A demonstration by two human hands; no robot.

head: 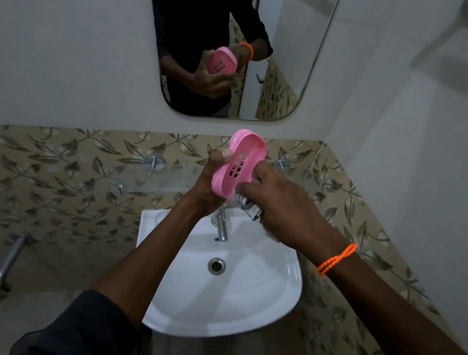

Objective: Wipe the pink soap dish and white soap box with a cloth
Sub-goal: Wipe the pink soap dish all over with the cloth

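Note:
A pink soap dish (240, 165) with drain slots in its base is held tilted above the sink, its inside facing me. My left hand (211, 185) grips its left edge and underside. My right hand (285, 204), with an orange band at the wrist, presses a grey-and-white cloth (248, 207) against the dish's lower right edge. Most of the cloth is hidden under that hand. No white soap box is in view.
A white sink (281, 295) with a chrome tap (222, 225) and a drain lies below my hands. A glass shelf (146, 172) runs along the tiled wall behind. A mirror (285, 67) hangs above. A metal tap (8, 262) juts out low on the left.

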